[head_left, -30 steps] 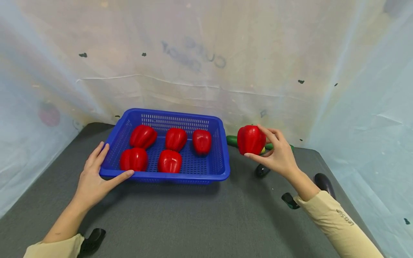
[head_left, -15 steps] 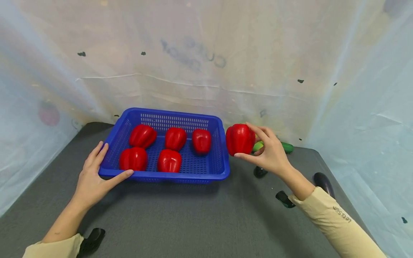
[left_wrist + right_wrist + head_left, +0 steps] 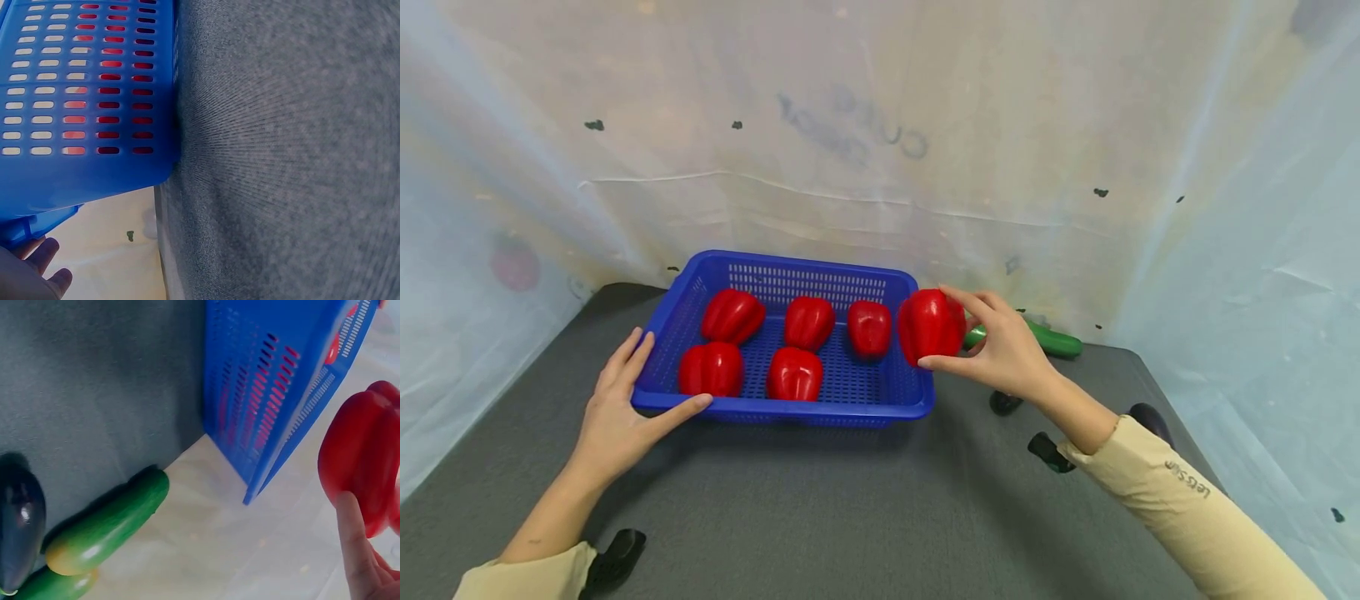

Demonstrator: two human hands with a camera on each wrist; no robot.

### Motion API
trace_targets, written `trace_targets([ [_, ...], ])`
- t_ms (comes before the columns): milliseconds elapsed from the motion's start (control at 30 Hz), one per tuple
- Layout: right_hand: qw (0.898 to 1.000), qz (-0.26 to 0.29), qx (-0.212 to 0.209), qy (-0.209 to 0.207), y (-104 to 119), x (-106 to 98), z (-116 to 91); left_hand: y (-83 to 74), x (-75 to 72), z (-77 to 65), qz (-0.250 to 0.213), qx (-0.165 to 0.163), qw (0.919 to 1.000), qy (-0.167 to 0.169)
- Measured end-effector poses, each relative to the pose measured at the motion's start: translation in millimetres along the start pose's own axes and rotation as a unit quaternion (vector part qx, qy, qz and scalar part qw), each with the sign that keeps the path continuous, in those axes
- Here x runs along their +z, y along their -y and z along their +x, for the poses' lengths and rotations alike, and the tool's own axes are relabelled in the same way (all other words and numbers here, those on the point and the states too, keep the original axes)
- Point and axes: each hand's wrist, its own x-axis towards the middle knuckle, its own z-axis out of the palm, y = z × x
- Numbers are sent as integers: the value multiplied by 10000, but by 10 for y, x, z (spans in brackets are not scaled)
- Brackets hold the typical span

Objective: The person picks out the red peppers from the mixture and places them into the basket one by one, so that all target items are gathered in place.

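Between the thumb and fingers of my right hand point(image 3: 1000, 346) is a red bell pepper point(image 3: 931, 327), held upright. In the head view it overlaps the right rim of the blue plastic basket point(image 3: 820, 410); the right wrist view shows the pepper point(image 3: 362, 450) raised beside that rim. Several more red bell peppers point(image 3: 795, 374) lie in the basket, spread over its left and middle parts. My left hand point(image 3: 617, 417) rests on the basket's front left corner, thumb along the front rim and straight fingers at the left side. Its fingertips point(image 3: 45, 253) show low in the left wrist view.
Right of the basket, behind my right hand, lie green cucumbers point(image 3: 109, 525) near the back wall sheet. A dark eggplant point(image 3: 20, 522) is close to them, and another eggplant point(image 3: 1152, 423) lies by the table's right edge, partly behind the sleeve. Plastic sheeting point(image 3: 1022, 150) surrounds the grey table point(image 3: 850, 517).
My right hand has carried the bell pepper leftward, from above the cucumbers to over the basket's right rim. The left hand and the basket have stayed put.
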Motion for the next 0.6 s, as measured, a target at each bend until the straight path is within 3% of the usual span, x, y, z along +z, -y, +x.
trace_targets([
  [600, 9890, -410, 118, 1414, 294, 56, 325, -28, -17, -2, 46, -65, 10000, 23],
])
